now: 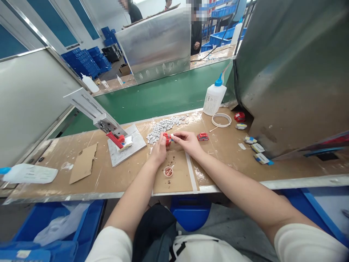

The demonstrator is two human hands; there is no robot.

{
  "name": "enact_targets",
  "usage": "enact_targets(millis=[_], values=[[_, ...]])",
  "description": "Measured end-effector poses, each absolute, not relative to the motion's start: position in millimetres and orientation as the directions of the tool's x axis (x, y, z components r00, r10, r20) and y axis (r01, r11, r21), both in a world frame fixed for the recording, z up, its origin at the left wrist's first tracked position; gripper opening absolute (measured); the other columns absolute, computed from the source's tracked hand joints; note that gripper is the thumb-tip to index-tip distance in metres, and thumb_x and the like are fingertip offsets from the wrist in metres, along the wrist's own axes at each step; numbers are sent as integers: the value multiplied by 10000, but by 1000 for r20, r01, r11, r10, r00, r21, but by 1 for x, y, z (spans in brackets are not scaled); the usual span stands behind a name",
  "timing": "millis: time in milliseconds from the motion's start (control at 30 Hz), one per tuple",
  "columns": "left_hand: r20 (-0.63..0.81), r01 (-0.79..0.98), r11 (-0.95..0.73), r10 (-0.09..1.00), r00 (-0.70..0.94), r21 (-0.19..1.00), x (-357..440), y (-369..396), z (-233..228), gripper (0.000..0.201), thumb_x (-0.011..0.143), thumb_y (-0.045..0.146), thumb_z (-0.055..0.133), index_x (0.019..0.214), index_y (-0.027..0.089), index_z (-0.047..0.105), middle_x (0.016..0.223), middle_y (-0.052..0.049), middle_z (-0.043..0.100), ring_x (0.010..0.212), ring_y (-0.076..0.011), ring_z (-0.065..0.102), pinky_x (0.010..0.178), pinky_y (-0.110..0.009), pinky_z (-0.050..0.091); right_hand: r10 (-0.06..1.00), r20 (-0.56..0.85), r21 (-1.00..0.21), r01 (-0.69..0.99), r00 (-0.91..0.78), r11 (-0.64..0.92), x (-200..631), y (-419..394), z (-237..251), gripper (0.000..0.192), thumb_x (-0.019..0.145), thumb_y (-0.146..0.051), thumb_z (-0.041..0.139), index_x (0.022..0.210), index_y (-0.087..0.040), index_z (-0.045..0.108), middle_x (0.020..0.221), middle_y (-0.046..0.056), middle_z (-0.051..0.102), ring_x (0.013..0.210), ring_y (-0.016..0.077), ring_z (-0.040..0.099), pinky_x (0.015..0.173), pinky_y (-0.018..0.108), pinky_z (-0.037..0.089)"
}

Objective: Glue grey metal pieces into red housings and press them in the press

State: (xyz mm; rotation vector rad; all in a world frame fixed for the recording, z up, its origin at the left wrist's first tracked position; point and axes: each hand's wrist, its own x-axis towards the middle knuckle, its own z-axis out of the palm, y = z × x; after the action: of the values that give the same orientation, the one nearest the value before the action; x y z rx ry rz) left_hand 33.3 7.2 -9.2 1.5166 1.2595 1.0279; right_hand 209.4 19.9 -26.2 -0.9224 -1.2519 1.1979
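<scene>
My left hand (158, 151) is closed around a small red plastic part (167, 139) with bits of blue, above the middle of the bench. Thumb and fingers of my right hand (189, 143) pinch a small white piece (172, 136) against the right side of that red part. Just behind the hands lies a spread pile of small grey flat pieces (165, 126). Nearer to me stands a little round cup (168, 171) of reddish-brown content, with dark specks around it. A red and grey block (203, 136) rests to the right of my right hand.
At left a clamp fixture with a red handle (116, 139) stands on a grey plate (139, 143). A white bottle (214, 96), a tape roll (221, 120) and several small blocks (257, 147) sit at right. Beyond runs a green belt (163, 94). Another person's hand (196, 46) shows behind.
</scene>
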Motion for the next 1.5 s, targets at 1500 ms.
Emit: enact_targets(millis=[1500], values=[[559,544,-576,799,220,610,-83,-95,32,477,967,468,712,1379,247,616,1375,-132,696,1305,-301,659,1134,-481,517,381,613,-279,262,-692,924,147,-15,27,426,1027,-423,622,1413,-245,628,1220,172,724,1111,316,717,932,477,623]])
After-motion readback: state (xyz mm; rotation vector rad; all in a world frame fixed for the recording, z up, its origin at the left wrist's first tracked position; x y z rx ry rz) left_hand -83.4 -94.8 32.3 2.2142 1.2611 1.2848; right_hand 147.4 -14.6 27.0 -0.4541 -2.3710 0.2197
